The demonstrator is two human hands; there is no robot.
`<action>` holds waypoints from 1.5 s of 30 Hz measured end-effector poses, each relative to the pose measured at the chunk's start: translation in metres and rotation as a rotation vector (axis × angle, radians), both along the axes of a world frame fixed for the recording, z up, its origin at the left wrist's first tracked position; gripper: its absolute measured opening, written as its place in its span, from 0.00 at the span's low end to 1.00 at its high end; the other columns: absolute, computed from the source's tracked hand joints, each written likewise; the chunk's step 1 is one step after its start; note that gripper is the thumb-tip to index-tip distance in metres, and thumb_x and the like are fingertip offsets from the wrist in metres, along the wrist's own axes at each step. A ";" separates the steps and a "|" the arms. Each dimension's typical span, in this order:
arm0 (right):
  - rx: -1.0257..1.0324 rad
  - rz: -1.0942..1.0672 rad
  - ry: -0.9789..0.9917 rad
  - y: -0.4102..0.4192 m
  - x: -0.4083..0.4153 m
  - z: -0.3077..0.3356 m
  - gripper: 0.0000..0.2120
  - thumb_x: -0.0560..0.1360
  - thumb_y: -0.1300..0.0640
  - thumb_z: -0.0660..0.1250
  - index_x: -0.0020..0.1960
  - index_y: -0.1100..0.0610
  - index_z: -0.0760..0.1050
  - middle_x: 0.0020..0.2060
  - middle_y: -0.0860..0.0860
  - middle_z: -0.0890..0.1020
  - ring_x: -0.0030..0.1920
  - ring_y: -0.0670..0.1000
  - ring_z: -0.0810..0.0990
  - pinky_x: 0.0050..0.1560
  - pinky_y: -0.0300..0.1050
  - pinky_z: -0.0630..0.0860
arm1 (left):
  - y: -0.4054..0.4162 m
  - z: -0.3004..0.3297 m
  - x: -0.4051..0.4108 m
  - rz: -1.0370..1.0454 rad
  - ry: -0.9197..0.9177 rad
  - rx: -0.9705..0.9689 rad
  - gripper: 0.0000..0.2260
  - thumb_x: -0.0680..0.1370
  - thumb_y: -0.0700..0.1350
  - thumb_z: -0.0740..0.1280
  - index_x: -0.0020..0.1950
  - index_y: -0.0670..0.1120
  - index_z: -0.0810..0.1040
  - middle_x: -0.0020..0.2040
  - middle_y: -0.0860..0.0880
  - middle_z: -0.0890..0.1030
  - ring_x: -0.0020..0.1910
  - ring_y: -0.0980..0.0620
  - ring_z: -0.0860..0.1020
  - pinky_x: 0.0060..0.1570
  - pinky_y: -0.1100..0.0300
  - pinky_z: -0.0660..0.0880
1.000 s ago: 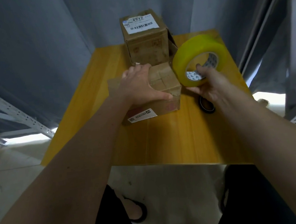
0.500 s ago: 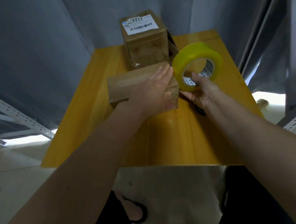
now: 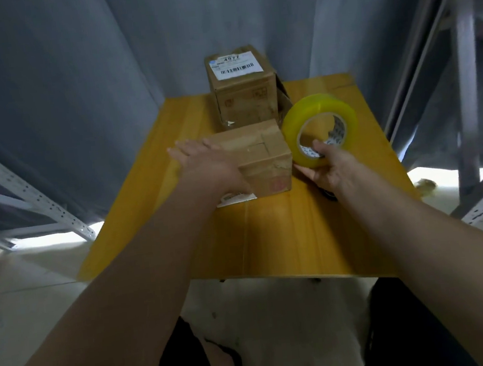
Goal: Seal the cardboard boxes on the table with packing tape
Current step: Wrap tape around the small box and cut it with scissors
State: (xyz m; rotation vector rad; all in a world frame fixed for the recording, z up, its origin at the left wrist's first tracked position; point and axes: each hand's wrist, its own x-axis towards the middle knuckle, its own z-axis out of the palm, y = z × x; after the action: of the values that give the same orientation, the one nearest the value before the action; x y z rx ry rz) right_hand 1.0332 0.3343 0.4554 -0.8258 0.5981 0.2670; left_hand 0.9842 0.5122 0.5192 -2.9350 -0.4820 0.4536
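A low cardboard box (image 3: 261, 157) lies mid-table with its top flaps closed. My left hand (image 3: 205, 165) rests flat on its left part, fingers straight. Just right of the box, my right hand (image 3: 326, 168) grips a big yellow roll of packing tape (image 3: 320, 126) held upright, thumb inside the core. Behind them stands a taller cardboard box (image 3: 242, 93) with a white barcode label on top and an open flap on its right side.
The yellow wooden table (image 3: 284, 238) sits between grey curtains and metal shelving posts (image 3: 462, 85). A dark ring (image 3: 329, 194) lies on the table under my right wrist. A white label (image 3: 233, 198) pokes out at the low box's front. My legs and a sandal show below.
My left hand slid leftward across the low box's top, from its right end to its left part. The tape roll sank lower, close to the box's right end.
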 end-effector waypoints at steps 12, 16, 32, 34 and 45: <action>-0.104 0.047 -0.016 -0.011 -0.004 0.009 0.13 0.74 0.67 0.70 0.57 0.61 0.72 0.53 0.59 0.78 0.44 0.57 0.80 0.37 0.53 0.78 | -0.019 -0.022 0.038 -0.356 -0.310 -0.324 0.60 0.54 0.68 0.76 0.79 0.53 0.50 0.75 0.48 0.60 0.74 0.43 0.55 0.74 0.46 0.47; -0.105 0.077 -0.007 -0.005 -0.002 0.024 0.06 0.76 0.66 0.67 0.53 0.62 0.74 0.49 0.58 0.79 0.44 0.57 0.80 0.37 0.52 0.78 | -0.016 -0.016 0.033 -0.329 -0.452 -0.484 0.56 0.53 0.67 0.78 0.77 0.60 0.55 0.70 0.51 0.64 0.68 0.46 0.60 0.70 0.50 0.57; -0.779 0.056 -0.496 0.017 -0.011 0.113 0.07 0.71 0.47 0.71 0.44 0.50 0.78 0.41 0.47 0.83 0.45 0.51 0.82 0.42 0.44 0.78 | -0.031 0.003 0.020 -0.155 -0.786 -1.142 0.54 0.54 0.63 0.79 0.75 0.58 0.58 0.68 0.52 0.62 0.71 0.53 0.63 0.68 0.60 0.63; -0.818 0.064 -0.534 0.024 -0.011 0.113 0.07 0.71 0.48 0.70 0.38 0.49 0.76 0.39 0.46 0.82 0.45 0.52 0.83 0.50 0.51 0.80 | -0.031 0.014 0.019 -0.160 -0.786 -1.129 0.43 0.51 0.65 0.76 0.64 0.65 0.66 0.64 0.53 0.63 0.70 0.50 0.65 0.70 0.55 0.65; -1.035 0.200 -0.663 0.054 -0.010 0.116 0.11 0.71 0.42 0.67 0.41 0.49 0.80 0.45 0.51 0.85 0.49 0.58 0.82 0.55 0.57 0.78 | -0.003 0.005 0.006 -0.072 -0.865 -1.381 0.43 0.55 0.56 0.81 0.67 0.45 0.72 0.67 0.44 0.73 0.60 0.50 0.78 0.60 0.52 0.76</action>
State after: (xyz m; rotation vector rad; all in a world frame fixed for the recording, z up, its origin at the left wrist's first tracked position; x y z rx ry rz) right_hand 1.0237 0.3887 0.5719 -1.8767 -0.0273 -0.1782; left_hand 0.9899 0.5091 0.5239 -4.3450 -0.0635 -0.9924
